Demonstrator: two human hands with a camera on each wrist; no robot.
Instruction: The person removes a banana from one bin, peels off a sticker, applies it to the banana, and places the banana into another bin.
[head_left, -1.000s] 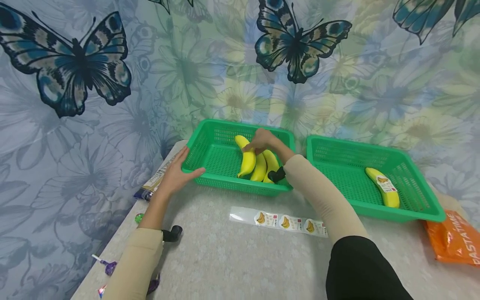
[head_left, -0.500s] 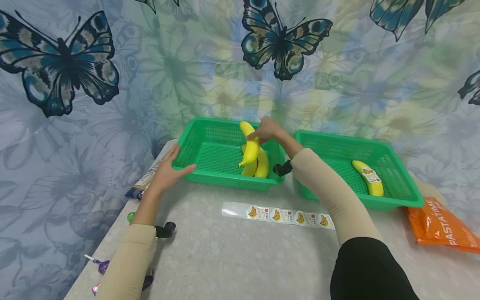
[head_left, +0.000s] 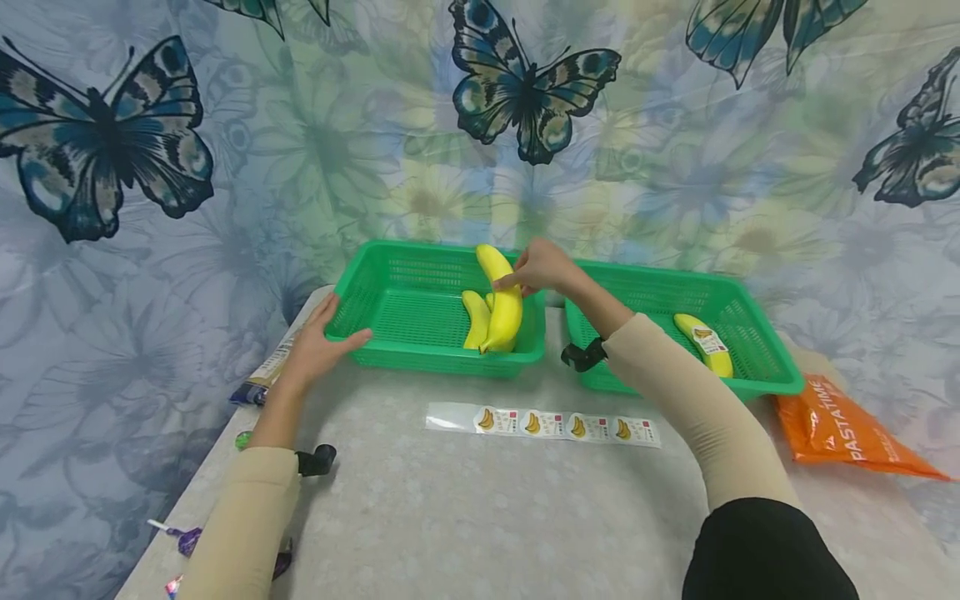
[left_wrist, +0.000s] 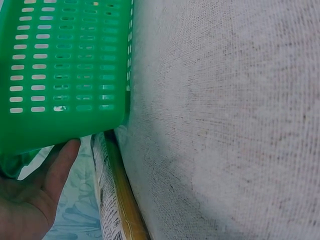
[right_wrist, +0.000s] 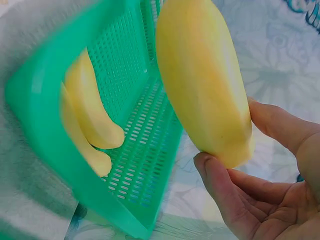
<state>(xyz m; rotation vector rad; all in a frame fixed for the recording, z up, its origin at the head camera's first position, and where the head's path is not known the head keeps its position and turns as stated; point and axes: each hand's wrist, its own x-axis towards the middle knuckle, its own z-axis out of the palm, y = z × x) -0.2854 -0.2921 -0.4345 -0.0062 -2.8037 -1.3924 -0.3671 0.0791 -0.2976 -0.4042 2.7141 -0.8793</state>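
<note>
My right hand (head_left: 546,268) pinches a yellow banana (head_left: 504,304) between thumb and fingers, raised over the right end of the left green basket (head_left: 431,358). In the right wrist view the banana (right_wrist: 205,80) fills the upper middle, with the thumb and fingertips at its lower end. Two more bananas (right_wrist: 92,105) lie inside the basket, partly covered by the held one in the head view. My left hand (head_left: 313,346) rests at the basket's left end with fingers extended and thumb spread along the front rim. The left wrist view has its thumb right at the basket wall (left_wrist: 65,75).
A second green basket (head_left: 757,333) holds one labelled banana (head_left: 703,343). A strip of banana stickers (head_left: 555,423) lies in front. An orange Pasta Time bag (head_left: 847,429) is at right. At the left edge are a packet (head_left: 258,379), a lollipop (head_left: 183,537) and a green sweet (head_left: 242,440).
My right hand has lifted the banana out of the pile in the left basket and moved it slightly right relative to the basket. The left hand keeps its place. The head view has turned right.
</note>
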